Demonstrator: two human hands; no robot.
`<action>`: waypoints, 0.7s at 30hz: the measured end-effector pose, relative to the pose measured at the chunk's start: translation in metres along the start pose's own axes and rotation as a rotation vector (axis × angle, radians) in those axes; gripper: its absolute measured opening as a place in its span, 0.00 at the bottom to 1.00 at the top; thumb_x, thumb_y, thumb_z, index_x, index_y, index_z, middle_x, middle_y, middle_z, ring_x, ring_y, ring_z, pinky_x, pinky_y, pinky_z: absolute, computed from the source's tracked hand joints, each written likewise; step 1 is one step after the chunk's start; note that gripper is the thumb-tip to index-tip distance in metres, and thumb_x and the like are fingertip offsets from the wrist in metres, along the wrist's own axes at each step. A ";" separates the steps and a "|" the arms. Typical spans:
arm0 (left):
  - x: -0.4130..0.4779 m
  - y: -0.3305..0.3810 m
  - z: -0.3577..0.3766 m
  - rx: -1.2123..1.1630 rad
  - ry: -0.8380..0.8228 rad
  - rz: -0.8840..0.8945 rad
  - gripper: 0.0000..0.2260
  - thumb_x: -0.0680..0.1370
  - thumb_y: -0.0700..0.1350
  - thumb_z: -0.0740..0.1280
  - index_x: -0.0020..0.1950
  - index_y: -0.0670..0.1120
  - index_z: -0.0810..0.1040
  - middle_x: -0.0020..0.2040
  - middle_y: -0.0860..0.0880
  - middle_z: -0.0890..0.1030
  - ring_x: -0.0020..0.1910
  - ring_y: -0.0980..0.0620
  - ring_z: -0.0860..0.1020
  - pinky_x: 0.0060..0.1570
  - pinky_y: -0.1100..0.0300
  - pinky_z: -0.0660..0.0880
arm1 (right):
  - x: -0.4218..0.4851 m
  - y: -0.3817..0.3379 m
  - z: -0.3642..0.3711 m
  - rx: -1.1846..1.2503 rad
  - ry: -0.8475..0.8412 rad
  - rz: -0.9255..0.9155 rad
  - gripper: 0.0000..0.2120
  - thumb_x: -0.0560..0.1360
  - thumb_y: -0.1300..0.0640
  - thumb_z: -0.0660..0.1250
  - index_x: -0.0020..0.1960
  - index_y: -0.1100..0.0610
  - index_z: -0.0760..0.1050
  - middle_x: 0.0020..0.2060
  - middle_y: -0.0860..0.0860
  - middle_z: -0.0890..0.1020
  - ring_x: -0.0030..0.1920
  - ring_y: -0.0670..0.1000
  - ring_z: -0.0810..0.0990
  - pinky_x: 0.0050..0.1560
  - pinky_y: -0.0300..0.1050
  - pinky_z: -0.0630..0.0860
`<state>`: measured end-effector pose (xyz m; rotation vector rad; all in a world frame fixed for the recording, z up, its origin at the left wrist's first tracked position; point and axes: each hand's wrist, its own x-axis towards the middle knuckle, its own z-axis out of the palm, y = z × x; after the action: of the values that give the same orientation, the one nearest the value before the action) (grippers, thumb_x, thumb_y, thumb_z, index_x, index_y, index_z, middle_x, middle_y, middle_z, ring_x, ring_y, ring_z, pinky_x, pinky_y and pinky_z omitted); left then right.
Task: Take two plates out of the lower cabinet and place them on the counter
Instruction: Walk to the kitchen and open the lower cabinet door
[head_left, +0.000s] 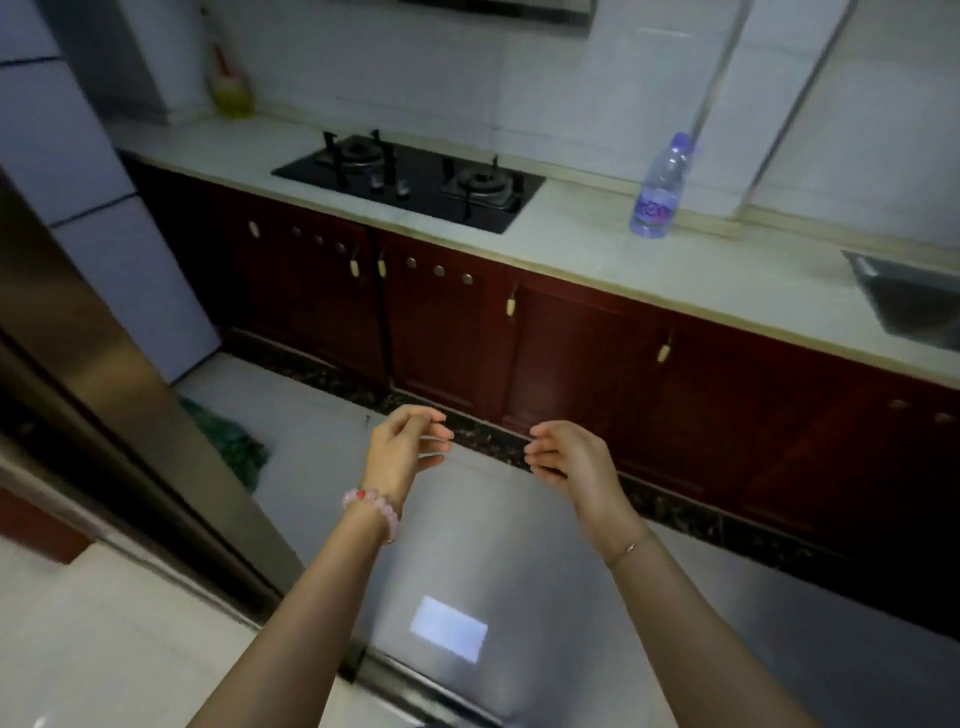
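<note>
The dark red lower cabinets (582, 353) run under a pale stone counter (613, 260), and all their doors are closed. No plates are in view. My left hand (402, 449), with a pink bead bracelet on the wrist, and my right hand (569, 454) are held out over the floor in front of the cabinets. Both hold nothing, with the fingers loosely curled and apart. The hands are clear of the cabinet doors.
A black two-burner gas hob (410, 179) is set into the counter. A clear water bottle (658, 189) stands to its right, and a steel sink (914, 296) lies at the far right. A yellow-green bottle (232, 88) stands in the back-left corner. A metal door frame (104, 395) crosses the left.
</note>
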<state>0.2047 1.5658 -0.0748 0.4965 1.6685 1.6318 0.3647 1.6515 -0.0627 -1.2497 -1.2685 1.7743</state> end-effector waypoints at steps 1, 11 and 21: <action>0.008 0.003 0.003 -0.009 0.024 -0.008 0.11 0.78 0.39 0.57 0.40 0.46 0.76 0.26 0.55 0.81 0.28 0.59 0.79 0.38 0.61 0.76 | 0.011 -0.005 0.003 -0.007 -0.027 0.005 0.11 0.76 0.63 0.58 0.40 0.58 0.77 0.33 0.54 0.80 0.36 0.50 0.79 0.44 0.42 0.76; 0.120 0.010 0.003 -0.104 0.335 -0.042 0.12 0.78 0.39 0.56 0.39 0.46 0.76 0.33 0.49 0.79 0.30 0.55 0.78 0.37 0.60 0.75 | 0.154 -0.023 0.064 -0.110 -0.281 0.086 0.10 0.75 0.62 0.58 0.41 0.58 0.78 0.33 0.53 0.79 0.37 0.50 0.79 0.46 0.43 0.77; 0.281 0.020 -0.020 -0.150 0.475 -0.115 0.11 0.77 0.40 0.58 0.39 0.46 0.77 0.31 0.51 0.81 0.30 0.55 0.79 0.37 0.60 0.76 | 0.315 -0.037 0.153 -0.199 -0.385 0.147 0.11 0.76 0.62 0.59 0.41 0.57 0.79 0.33 0.53 0.80 0.39 0.53 0.79 0.44 0.45 0.76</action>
<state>0.0027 1.7571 -0.1221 -0.0723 1.8451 1.8687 0.1061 1.8843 -0.1206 -1.1666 -1.6373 2.1091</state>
